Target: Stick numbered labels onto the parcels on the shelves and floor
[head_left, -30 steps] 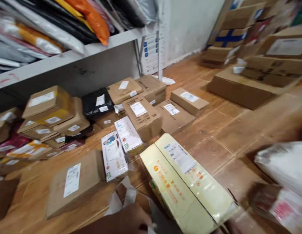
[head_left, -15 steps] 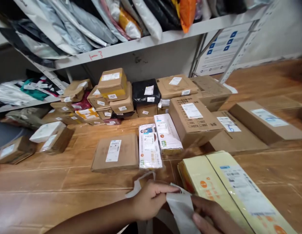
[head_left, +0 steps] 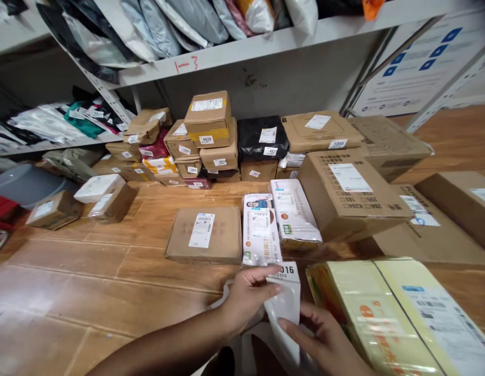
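Note:
Low in the head view, my left hand (head_left: pixel 244 297) pinches the upper end of a white label strip (head_left: pixel 290 300) between thumb and fingers. Black digits ending in 016 and a barcode are printed at its top; the fingertips cover part of them. Lower down, my right hand (head_left: pixel 322 334) grips the same strip, thumb on its face. A loose loop of pale strip (head_left: pixel 222 295) shows behind my left wrist. Just beyond the hands lie two white printed cartons (head_left: pixel 261 230) and a flat brown box (head_left: pixel 221 235). A yellow carton (head_left: pixel 383 308) stands beside my right hand.
Stacked, labelled parcels (head_left: pixel 211 117) line the wall under a white metal shelf (head_left: pixel 226 55) full of bagged packages. Large brown boxes (head_left: pixel 347 198) stand at the right. Two small boxes (head_left: pixel 113 203) and a grey tub (head_left: pixel 31 183) are at the left on the wooden floor (head_left: pixel 109 271).
The view has swung left, so the boxes appear farther right. The strip has turned and risen between my hands, and its printed number now shows. Both hands keep hold of it.

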The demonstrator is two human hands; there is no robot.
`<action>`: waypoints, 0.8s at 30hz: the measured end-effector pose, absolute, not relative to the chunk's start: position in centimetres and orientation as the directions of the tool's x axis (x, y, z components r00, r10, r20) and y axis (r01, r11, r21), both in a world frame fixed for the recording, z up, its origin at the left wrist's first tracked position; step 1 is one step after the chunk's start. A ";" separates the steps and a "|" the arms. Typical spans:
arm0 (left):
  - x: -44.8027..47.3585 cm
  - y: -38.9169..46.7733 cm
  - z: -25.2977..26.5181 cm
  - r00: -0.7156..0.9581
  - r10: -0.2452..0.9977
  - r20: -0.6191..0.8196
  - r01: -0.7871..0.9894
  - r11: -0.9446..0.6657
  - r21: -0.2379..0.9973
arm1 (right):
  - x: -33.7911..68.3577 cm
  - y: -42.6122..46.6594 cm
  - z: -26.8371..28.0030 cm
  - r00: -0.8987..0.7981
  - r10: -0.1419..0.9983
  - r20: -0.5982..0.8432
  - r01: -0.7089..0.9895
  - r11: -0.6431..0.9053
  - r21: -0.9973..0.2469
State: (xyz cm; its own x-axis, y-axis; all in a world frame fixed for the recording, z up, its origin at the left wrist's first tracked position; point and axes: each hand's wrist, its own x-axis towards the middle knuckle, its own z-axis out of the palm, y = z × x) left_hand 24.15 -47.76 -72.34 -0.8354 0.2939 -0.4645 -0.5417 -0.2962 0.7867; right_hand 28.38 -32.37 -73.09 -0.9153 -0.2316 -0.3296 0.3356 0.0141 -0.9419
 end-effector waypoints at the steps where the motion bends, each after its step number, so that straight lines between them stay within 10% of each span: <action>1: 24.3 -47.8 -72.5 -0.842 0.297 -0.451 -0.526 -0.264 0.809 | 28.4 -32.3 -73.2 -0.905 -0.251 -0.343 0.360 -0.026 -0.932; 8: 25.5 -47.8 -73.1 -0.839 0.370 -0.399 -0.436 -0.020 0.900 | 27.0 -31.8 -73.5 -0.925 -0.006 -0.380 0.375 -0.164 -0.912; 24: 25.2 -48.0 -73.5 -0.844 0.332 -0.422 -0.498 -0.191 0.846 | 27.8 -31.8 -73.6 -0.971 -0.033 -0.236 0.237 -0.060 -0.970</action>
